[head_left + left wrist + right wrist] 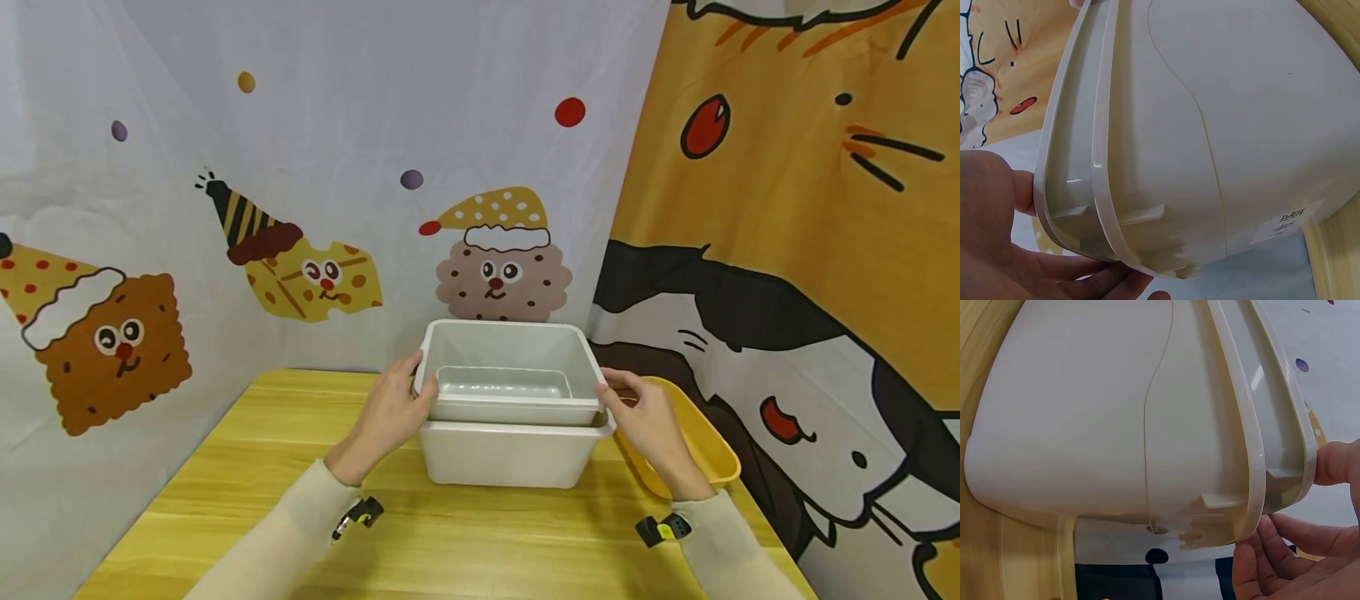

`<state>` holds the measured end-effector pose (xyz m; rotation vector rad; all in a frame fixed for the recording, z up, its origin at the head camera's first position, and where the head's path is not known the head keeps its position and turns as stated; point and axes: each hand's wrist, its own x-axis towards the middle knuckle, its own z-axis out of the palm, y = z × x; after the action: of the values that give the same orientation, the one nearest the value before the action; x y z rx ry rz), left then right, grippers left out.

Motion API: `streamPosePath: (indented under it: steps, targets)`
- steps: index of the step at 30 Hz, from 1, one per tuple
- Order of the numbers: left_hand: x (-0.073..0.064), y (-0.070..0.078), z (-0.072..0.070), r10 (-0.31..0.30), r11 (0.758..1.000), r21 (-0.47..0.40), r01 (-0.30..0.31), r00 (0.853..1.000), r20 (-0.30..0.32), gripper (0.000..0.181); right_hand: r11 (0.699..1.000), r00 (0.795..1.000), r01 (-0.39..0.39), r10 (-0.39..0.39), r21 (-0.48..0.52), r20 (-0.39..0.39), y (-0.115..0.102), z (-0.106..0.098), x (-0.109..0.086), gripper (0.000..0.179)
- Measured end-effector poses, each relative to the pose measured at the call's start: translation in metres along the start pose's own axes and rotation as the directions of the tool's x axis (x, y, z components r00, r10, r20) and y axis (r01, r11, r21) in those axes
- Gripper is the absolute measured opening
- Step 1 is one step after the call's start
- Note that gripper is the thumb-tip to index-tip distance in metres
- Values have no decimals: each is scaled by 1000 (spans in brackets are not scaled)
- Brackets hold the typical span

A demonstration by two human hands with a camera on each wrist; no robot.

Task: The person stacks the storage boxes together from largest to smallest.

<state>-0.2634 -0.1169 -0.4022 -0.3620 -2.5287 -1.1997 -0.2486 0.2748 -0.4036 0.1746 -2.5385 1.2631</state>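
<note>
Two white plastic bins are nested on the table, the upper bin (517, 412) sitting partly inside the lower bin (510, 457). A gap shows between their rims in both wrist views. My left hand (393, 408) holds the upper bin's rim at its left end, thumb on the rim (1040, 187) and fingers curled beneath. At the opposite end my right hand (647, 417) grips the same rim, its thumb against the upper bin's edge (1310, 447) and fingertips under it, touching the lower rim. The inside of the upper bin holds nothing visible.
To the right, partly behind my right hand, lies a yellow tray (697, 433). The wooden table (480, 542) ends at a printed cloth backdrop (337, 167) close behind the bins. A label (1288, 220) is stuck on the lower bin.
</note>
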Motion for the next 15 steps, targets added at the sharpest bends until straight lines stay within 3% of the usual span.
streamPosePath:
  steps: [15]
  targets:
    - [-6,-1,2,20,998,63,-20,1000,6,62,999,1000,-4,5,-35,12,2,0,-5,48]
